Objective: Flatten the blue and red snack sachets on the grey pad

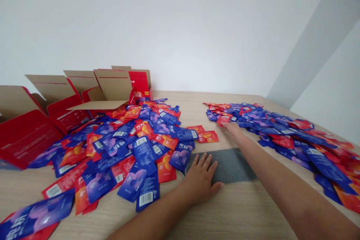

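My left hand (201,176) lies flat and open on the near left part of a grey mat (233,165), right beside a big heap of blue and red sachets (126,146). My right hand (233,129) reaches far forward, fingers down on a red sachet (223,120) at the near left edge of the second heap of sachets (284,131). Whether those fingers grip it or only press on it is not clear. Two loose red sachets (207,136) lie between the heaps.
Several open red cardboard boxes (70,101) with raised flaps stand at the back left of the wooden table (239,210). A white wall rises behind the table's far edge. The right heap runs along the table's right edge.
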A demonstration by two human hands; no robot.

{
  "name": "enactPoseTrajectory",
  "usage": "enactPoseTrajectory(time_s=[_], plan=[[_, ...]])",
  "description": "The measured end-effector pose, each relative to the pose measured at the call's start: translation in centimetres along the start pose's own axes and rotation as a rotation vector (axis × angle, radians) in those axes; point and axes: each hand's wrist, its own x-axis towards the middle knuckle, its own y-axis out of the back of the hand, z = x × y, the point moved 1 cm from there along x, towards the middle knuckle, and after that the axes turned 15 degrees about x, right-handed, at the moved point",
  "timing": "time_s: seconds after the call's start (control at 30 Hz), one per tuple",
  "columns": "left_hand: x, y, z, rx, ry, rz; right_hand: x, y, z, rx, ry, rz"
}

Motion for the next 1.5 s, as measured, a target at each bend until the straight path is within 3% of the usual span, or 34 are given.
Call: enactPoseTrajectory(time_s=[0.1,0.23,0.3,0.37,0.43,0.53,0.6,0.73,0.83,1.0,1.13,1.27,1.37,1.5], plan=[[0.2,-0.3,0.1,0.022,0.062,0.024,-2.9,1.3,-1.3,0.043,-0.08,-0.007],[0.4,-1.1,0.1,0.108,0.166,0.063,-9.7,4.0,-2.5,0.121,-0.097,-0.06],[0.5,-1.5,0.1,0.167,0.17,0.086,-13.5,5.5,-2.8,0.14,-0.144,-0.185],[0.5,-1.6,0.1,0.204,0.158,0.103,-16.6,6.6,-3.0,-0.025,-0.154,-0.365],[0.6,-1.6,0.2,0.214,0.145,0.113,-18.4,7.2,-3.4,-0.304,0.004,-0.494],[0.6,-1.5,0.3,0.225,0.122,0.123,-18.6,6.6,-3.9,-0.646,0.368,-0.49],[0.6,-1.5,0.4,0.239,0.113,0.127,-17.9,5.1,-3.6,-0.728,0.48,-0.473],[0.6,-1.6,0.3,0.272,0.121,0.122,-17.4,1.2,-1.4,-0.826,0.457,-0.54],[0.5,-1.6,0.2,0.282,0.122,0.104,-18.1,-0.2,-0.2,-0.93,0.399,-0.577],[0.5,-1.5,0.2,0.265,0.138,0.074,-18.0,1.2,-0.2,-0.998,0.405,-0.612],[0.5,-1.5,0.2,0.241,0.14,0.075,-16.6,3.0,0.0,-1.039,0.403,-0.508],[0.5,-1.5,0.2,0.205,0.16,0.09,-15.6,4.3,0.0,-0.947,0.458,-0.373],[0.4,-1.3,0.2,0.177,0.187,0.103,-15.5,4.6,-1.1,-0.748,0.508,-0.274],[0.2,-1.2,0.0,0.151,0.202,0.119,-16.6,3.9,-3.2,-0.412,0.557,-0.285]])
